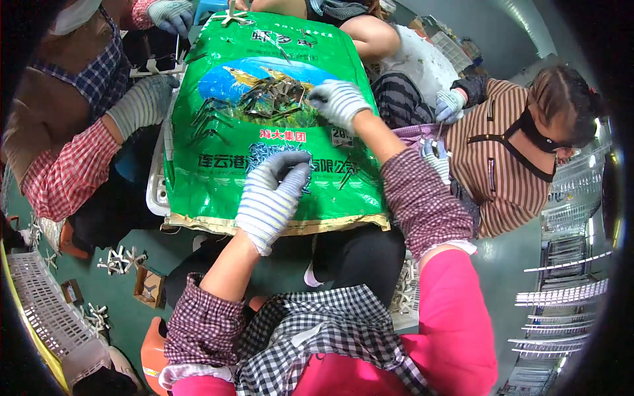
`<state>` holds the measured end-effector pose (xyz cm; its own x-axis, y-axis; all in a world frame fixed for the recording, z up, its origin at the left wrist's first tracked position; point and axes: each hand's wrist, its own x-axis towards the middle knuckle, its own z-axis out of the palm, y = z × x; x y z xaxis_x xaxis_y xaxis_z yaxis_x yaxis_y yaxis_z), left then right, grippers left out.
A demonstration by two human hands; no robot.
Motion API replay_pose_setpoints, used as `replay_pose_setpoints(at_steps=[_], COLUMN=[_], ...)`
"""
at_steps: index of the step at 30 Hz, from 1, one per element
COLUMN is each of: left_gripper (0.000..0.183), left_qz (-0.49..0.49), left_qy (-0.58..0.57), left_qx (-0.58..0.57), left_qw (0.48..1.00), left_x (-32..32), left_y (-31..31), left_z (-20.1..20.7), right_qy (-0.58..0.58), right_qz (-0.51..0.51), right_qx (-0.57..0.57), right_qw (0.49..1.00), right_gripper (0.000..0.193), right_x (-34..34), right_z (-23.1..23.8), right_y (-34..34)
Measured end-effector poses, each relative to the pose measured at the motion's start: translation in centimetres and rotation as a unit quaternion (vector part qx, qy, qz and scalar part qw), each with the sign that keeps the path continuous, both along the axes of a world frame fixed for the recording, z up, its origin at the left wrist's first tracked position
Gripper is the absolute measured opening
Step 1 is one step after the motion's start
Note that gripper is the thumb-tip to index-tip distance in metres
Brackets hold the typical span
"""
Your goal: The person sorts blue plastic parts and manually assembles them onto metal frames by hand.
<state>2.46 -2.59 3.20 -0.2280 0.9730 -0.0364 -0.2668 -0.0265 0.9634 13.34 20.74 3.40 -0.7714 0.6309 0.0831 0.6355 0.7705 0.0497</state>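
A green printed sack (224,191) lies flat as the work surface in front of me. My left hand (274,198), in a striped knit glove, is over its near half with fingers curled toward the thumb. Whatever they pinch is hidden. Just beyond it is a small heap of bluish little parts (264,153), partly covered by that hand. My right hand (340,103), gloved alike, hovers at the right edge of a pile of dark metal strips (277,96). Its fingers are bent together, and I cannot make out anything in them. More thin dark strips (210,122) lie left of the pile.
Co-workers sit close by: a gloved hand (145,102) at the left, another person's glove (450,104) at the right. A white star-shaped part (232,14) rests on the sack's far edge. On the floor are a small carton (150,287), star-shaped parts (122,259) and a white crate (49,303).
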Motion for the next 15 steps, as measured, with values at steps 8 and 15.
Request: replay_pose_setpoints(at_steps=[8,15], left_gripper=[0.02,0.02], left_qz=[-0.014,-0.014], left_qy=[0.043,0.068], left_qx=[0.007,0.036], left_qw=[0.999,0.997], left_x=[0.2,0.0], left_y=[0.2,0.2], left_z=[-1.3,-1.5], right_qy=[-0.046,0.101], right_qz=[0.023,0.017], right_qx=[0.041,-0.195], right_qw=[0.998,0.976], right_gripper=[0.02,0.016], right_x=[-3.1,-2.4], right_z=[-2.7,-0.6], right_y=[-1.5,-0.9])
